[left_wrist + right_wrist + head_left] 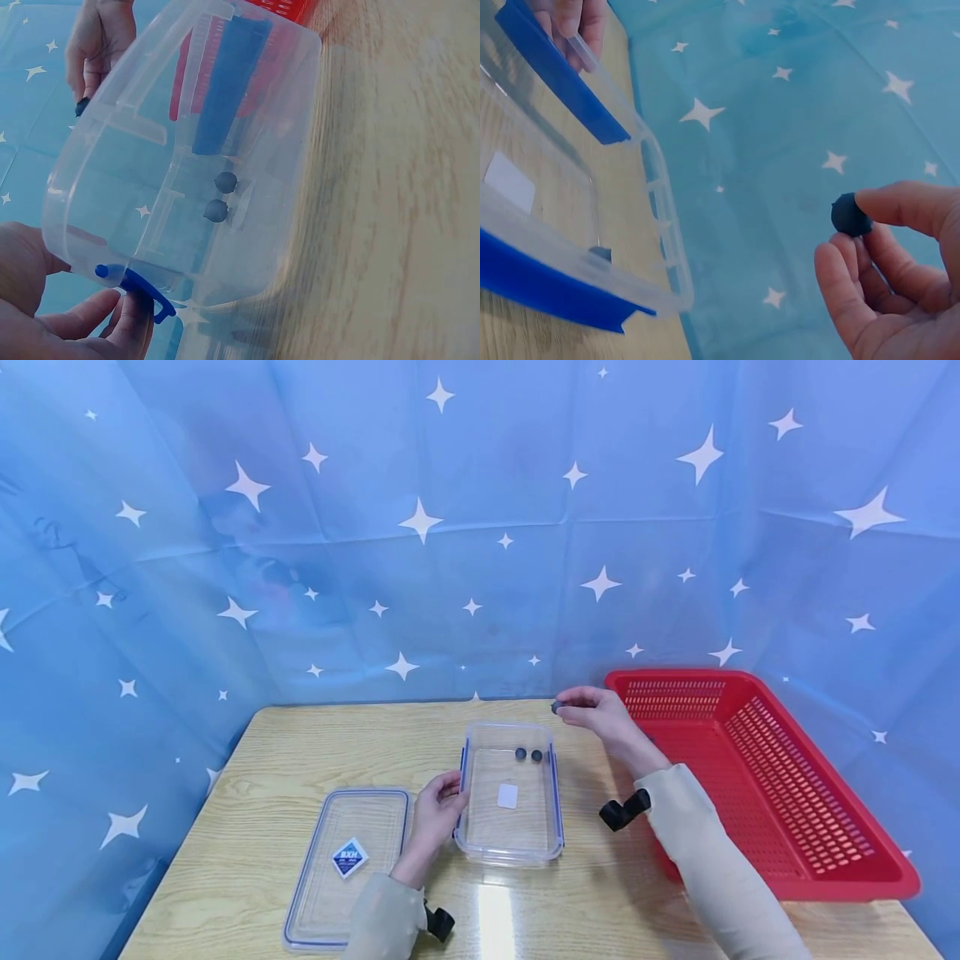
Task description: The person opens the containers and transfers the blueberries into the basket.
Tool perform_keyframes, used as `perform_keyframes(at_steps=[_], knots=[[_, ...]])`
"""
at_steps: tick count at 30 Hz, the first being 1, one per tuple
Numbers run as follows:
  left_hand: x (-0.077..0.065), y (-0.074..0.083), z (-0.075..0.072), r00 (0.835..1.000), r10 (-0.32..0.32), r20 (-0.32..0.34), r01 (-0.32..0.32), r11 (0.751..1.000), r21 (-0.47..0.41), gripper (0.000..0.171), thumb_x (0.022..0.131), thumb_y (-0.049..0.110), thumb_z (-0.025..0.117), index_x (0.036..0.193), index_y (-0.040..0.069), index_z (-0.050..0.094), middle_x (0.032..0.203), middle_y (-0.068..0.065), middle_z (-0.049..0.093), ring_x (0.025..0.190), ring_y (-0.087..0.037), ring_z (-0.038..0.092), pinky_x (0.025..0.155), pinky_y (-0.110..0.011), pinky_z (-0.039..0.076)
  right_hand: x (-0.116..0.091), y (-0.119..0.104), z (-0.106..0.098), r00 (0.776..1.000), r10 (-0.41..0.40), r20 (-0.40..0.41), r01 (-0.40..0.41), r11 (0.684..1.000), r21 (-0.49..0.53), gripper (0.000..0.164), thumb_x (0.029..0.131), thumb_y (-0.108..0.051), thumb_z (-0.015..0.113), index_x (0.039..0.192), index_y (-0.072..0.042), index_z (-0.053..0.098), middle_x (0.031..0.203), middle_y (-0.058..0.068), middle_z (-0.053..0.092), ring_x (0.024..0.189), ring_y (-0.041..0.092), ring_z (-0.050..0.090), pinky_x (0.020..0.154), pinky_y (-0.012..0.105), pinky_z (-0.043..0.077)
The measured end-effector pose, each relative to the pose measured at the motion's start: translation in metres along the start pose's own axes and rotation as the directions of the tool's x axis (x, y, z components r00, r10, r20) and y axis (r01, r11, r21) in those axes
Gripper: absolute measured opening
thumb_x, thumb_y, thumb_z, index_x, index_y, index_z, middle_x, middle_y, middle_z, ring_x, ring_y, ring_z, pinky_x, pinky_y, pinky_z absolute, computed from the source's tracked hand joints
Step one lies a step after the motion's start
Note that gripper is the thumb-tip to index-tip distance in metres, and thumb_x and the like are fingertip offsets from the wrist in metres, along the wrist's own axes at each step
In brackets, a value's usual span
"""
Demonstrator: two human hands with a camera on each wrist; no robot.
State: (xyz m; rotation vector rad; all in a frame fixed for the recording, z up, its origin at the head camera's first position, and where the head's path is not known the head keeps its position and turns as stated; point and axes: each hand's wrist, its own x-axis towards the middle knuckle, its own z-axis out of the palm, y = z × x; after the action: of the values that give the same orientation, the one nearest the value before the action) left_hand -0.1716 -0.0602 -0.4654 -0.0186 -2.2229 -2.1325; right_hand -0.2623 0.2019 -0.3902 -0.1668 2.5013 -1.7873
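A clear plastic food container point(480, 835) with blue side clasps stands on the table, a white label showing at its base. Two dark blueberries point(226, 182) lie inside it near the far end. My left hand point(437, 814) grips the container's left side, thumb at the rim and fingers by the blue clasp point(139, 287). Beyond the far right corner, my right hand point(600, 717) pinches one more blueberry point(851, 215) between thumb and fingertips. That berry is held in the air, above rim height in the left wrist view.
The container's clear lid point(375, 827), blue-edged with a diamond sticker, lies flat at the left. A large red slotted basket point(825, 887) stands at the right, under and beside my right forearm. Behind the wooden table point(255, 777) hangs a blue star-patterned curtain point(495, 577).
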Motion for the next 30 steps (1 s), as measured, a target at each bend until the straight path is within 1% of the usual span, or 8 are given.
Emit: perform_keyframes(at_steps=[2,7,12,16,19,21,25,30], knots=[[0.000,0.000,0.000,1.000,-0.005,0.002,0.005,1.000,0.003,0.034,0.084,-0.012,0.055,0.115,-0.022,0.048,0.110,-0.037,0.052,0.104,-0.048,0.052,0.084,-0.022,0.052,-0.002,0.001,-0.005,1.000,-0.002,-0.008,0.002,1.000,-0.002,0.033,0.087,-0.011,0.065,0.113,0.008,0.059,0.102,0.013,0.061,0.087,0.014,0.055,0.076,0.021,0.050],[-0.001,0.000,0.000,1.000,-0.009,0.007,0.009,1.000,0.010,0.034,0.084,-0.012,0.055,0.116,-0.022,0.048,0.111,-0.037,0.052,0.104,-0.048,0.052,0.086,-0.025,0.052,-0.008,0.003,-0.019,0.999,0.039,-0.031,-0.039,0.999,-0.019,0.036,0.088,-0.016,0.064,0.116,0.006,0.057,0.107,0.012,0.058,0.088,0.013,0.055,0.078,0.020,0.051],[-0.001,0.002,0.000,1.000,-0.006,0.005,0.006,1.000,0.011,0.034,0.084,-0.012,0.055,0.116,-0.022,0.048,0.111,-0.037,0.052,0.105,-0.049,0.051,0.086,-0.025,0.052,-0.015,0.005,-0.034,0.996,0.076,-0.047,-0.077,0.997,-0.023,0.041,0.089,-0.022,0.064,0.121,0.003,0.055,0.118,0.016,0.052,0.097,0.020,0.053,0.079,0.020,0.051],[-0.001,0.002,0.000,1.000,-0.003,0.007,0.003,1.000,0.012,0.034,0.084,-0.012,0.055,0.116,-0.022,0.048,0.111,-0.037,0.052,0.105,-0.049,0.051,0.086,-0.027,0.053,-0.020,0.007,-0.047,0.991,0.111,-0.068,-0.113,0.993,-0.020,0.047,0.089,-0.026,0.064,0.126,0.001,0.053,0.123,0.015,0.050,0.100,0.020,0.051,0.086,0.027,0.052],[-0.001,0.002,0.000,1.000,-0.004,0.006,0.004,1.000,0.016,0.034,0.084,-0.012,0.055,0.116,-0.022,0.048,0.111,-0.037,0.052,0.104,-0.049,0.052,0.086,-0.027,0.053,-0.023,0.011,-0.057,0.990,0.121,-0.078,-0.120,0.993,0.014,0.050,0.089,-0.026,0.064,0.127,0.002,0.050,0.118,0.009,0.051,0.098,0.014,0.054,0.091,0.031,0.051],[-0.001,0.001,0.000,1.000,-0.008,0.005,0.007,1.000,0.017,0.034,0.084,-0.012,0.055,0.116,-0.022,0.048,0.111,-0.037,0.052,0.104,-0.048,0.052,0.085,-0.026,0.053,-0.025,0.013,-0.063,0.989,0.121,-0.081,-0.117,0.992,0.054,0.050,0.089,-0.025,0.064,0.127,0.003,0.048,0.112,0.004,0.052,0.095,0.012,0.058,0.090,0.029,0.051],[-0.001,0.001,0.000,1.000,-0.008,0.007,0.008,1.000,0.016,0.034,0.084,-0.012,0.055,0.116,-0.022,0.048,0.111,-0.037,0.052,0.104,-0.048,0.052,0.085,-0.025,0.053,-0.030,0.018,-0.075,0.988,0.127,-0.086,-0.116,0.985,0.129,0.046,0.089,-0.023,0.065,0.124,0.002,0.050,0.101,-0.006,0.057,0.091,0.009,0.062,0.083,0.022,0.053],[-0.001,0.001,0.000,1.000,-0.008,0.009,0.007,1.000,0.017,0.034,0.084,-0.011,0.055,0.116,-0.022,0.048,0.111,-0.037,0.052,0.104,-0.048,0.052,0.085,-0.026,0.053,-0.036,0.027,-0.091,0.988,0.132,-0.084,-0.105,0.957,0.269,0.034,0.087,-0.020,0.067,0.116,-0.003,0.058,0.096,-0.009,0.061,0.085,0.005,0.064,0.075,0.017,0.054]])
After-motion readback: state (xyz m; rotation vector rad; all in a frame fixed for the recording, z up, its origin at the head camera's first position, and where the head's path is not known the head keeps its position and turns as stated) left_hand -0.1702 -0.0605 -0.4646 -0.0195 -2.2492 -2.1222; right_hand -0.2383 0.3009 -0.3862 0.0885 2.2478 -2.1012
